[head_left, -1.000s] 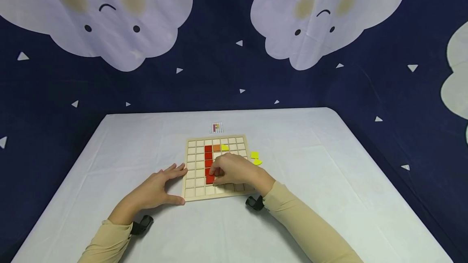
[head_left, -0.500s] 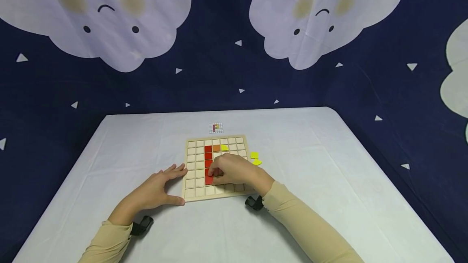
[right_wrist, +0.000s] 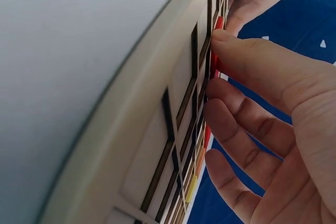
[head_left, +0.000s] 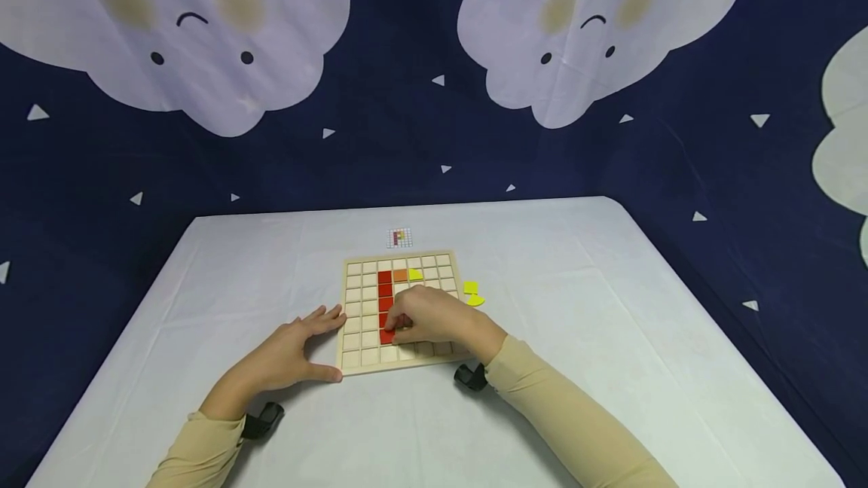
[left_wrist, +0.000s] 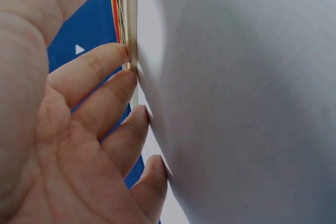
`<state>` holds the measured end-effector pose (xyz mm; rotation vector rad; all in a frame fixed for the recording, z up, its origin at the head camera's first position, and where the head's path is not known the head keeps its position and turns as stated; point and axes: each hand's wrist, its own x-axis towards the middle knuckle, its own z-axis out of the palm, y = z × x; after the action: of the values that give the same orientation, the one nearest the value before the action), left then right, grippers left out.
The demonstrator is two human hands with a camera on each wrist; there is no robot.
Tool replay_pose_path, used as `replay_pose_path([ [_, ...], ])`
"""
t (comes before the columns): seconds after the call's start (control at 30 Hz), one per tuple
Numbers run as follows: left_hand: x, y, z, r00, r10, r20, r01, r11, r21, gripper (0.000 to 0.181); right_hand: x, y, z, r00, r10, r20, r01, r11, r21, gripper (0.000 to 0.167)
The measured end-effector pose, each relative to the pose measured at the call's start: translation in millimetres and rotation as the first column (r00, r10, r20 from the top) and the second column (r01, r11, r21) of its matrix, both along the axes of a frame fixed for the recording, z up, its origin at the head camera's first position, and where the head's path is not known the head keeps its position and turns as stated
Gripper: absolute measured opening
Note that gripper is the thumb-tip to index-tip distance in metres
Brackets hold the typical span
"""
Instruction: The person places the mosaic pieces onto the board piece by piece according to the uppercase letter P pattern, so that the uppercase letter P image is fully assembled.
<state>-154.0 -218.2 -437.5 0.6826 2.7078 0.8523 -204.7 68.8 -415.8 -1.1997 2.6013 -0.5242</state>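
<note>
Our left hand [head_left: 285, 353], fingers spread, touches the wooden board [head_left: 370, 339] along its left edge. On its grid, the lowest red tile [head_left: 386, 337] is pinched by our right hand [head_left: 434, 314]; we seem to be seating it, so squaring it comes next.

A dark blue backdrop [head_left: 393, 164] with pale clouds [head_left: 183, 28] stands behind the white table [head_left: 610, 322].

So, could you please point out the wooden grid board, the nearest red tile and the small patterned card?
Wooden grid board [head_left: 386, 367]: head view, on its near rim.
Nearest red tile [head_left: 386, 337]: head view, on its uncovered left part.
Small patterned card [head_left: 399, 238]: head view, on its printed middle.
</note>
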Motion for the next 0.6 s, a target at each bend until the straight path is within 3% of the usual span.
replay_pose_path([
  [0.23, 0.2, -0.4, -0.4, 1.000, -0.007, -0.011, 0.007, 1.000, -0.004, 0.094, -0.8, -0.2, -2.3, 0.999, 0.023, -0.042, -0.022, 1.000, 0.013, 0.013],
  [0.6, 0.7, -0.6, -2.6, 1.000, 0.010, 0.009, -0.010, 1.000, 0.002, 0.094, -2.6, 7.4, 0.9, 0.999, 0.040, 0.006, -0.039, 0.999, -0.027, 0.017],
])
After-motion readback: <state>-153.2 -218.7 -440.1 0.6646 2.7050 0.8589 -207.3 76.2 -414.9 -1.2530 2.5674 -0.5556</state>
